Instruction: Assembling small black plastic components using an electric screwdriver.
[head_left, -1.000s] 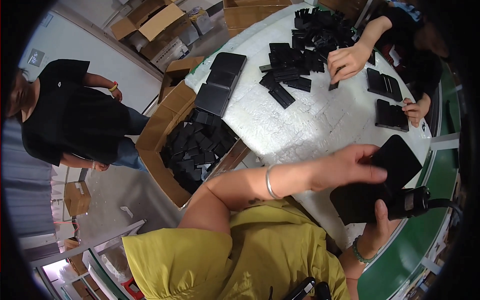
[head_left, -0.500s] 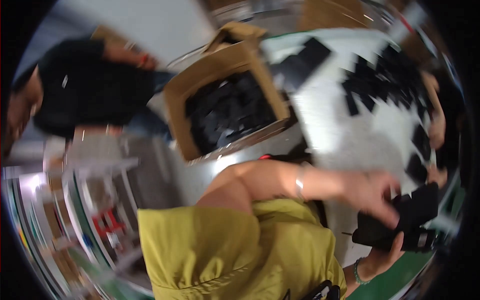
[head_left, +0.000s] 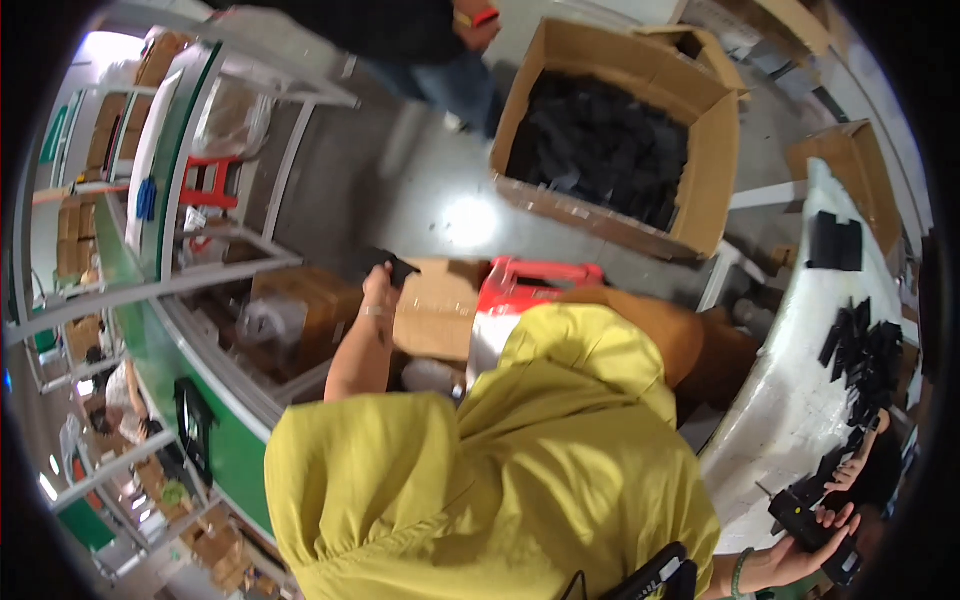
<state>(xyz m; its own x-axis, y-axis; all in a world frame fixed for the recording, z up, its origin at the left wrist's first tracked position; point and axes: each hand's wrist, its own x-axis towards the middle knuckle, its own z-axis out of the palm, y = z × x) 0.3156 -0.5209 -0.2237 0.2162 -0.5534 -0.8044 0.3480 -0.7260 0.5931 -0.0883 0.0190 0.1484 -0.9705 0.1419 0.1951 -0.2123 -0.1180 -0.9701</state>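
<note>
My left hand (head_left: pixel 378 287) is stretched out beyond my body, above an open cardboard box (head_left: pixel 437 312). Its fingers are closed on a dark flat black piece (head_left: pixel 398 266), whose exact kind I cannot make out. Low on the right, my right hand (head_left: pixel 810 556), with a green beaded bracelet at the wrist, grips a black cordless screwdriver (head_left: pixel 795 515). The tool's thin bit points up and left over the white table (head_left: pixel 765 465). Just beyond it, another person's hand (head_left: pixel 852 470) is near some black pieces.
A large carton (head_left: pixel 600 212) full of black pieces stands ahead. More black pieces (head_left: pixel 862 355) lie on the white table. By the cardboard box is a red stool (head_left: pixel 535 275). A green-topped bench (head_left: pixel 235 440) runs along my left. Someone in dark clothing (head_left: pixel 365 35) stands ahead.
My view has turned left. My left hand has moved from beside my right hand, across to the left, carrying a black piece. My right hand stays at the right with the screwdriver.
</note>
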